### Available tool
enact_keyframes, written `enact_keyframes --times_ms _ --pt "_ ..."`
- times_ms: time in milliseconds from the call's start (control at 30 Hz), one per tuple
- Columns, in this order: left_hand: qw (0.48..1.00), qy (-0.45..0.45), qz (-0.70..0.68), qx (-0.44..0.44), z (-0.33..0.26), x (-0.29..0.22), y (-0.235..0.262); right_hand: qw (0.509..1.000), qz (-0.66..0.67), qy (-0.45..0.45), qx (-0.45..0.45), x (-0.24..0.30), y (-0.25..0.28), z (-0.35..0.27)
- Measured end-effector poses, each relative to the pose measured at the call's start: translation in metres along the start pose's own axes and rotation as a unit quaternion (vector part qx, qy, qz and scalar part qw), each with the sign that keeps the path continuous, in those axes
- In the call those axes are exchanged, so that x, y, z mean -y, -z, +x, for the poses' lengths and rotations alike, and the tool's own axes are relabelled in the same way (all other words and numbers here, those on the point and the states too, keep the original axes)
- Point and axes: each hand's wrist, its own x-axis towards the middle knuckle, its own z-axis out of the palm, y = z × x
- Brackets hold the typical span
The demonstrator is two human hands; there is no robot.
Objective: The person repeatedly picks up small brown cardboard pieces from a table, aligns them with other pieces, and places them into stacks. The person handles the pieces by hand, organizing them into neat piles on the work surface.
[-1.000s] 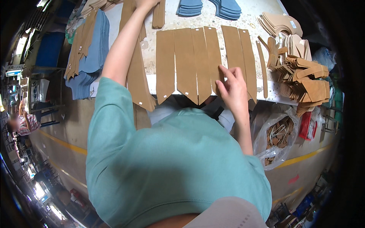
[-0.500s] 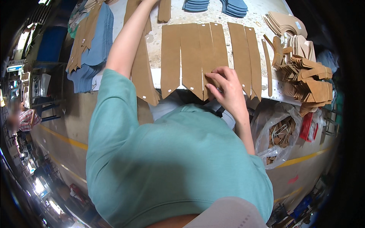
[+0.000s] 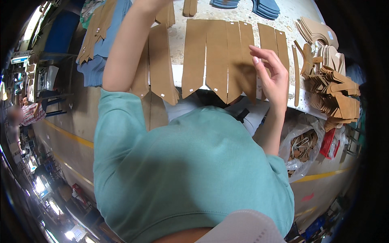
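My right hand (image 3: 275, 77) hangs over the right part of a row of flat brown leather-like pieces (image 3: 216, 56), thumb and fingers apart and nothing held. The pieces lie side by side with pointed lower ends and small white stickers at some tips and top corners. A thin dark gap runs between some of them. My left forearm (image 3: 127, 48) stretches up past the top edge of the view, so the left hand is out of sight. Beside that forearm lies a thicker stack of brown pieces (image 3: 162, 65).
Blue cut stacks (image 3: 109, 48) sit at the left, with more blue pieces (image 3: 265, 9) at the back. Beige pieces (image 3: 320, 32) and bundled brown pieces (image 3: 338, 101) stand at the right. Below hangs a clear bag of scraps (image 3: 302, 146) near a red container (image 3: 330, 141).
My right hand has lifted off the brown pieces and moved right, its fingers now apart. My left arm has shifted left and upward, out past the top edge. The view has shifted slightly.
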Motion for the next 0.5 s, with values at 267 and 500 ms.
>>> enact_keyframes --times_ms 267,500 --pt "0.959 0.091 -0.196 0.185 -0.008 0.020 -0.062 0.959 0.219 -0.182 -0.008 -0.024 -0.008 0.001" --pt "0.979 0.167 0.095 0.072 0.008 0.113 -0.080 0.941 0.226 -0.253 0.023 -0.029 -0.028 -0.015"
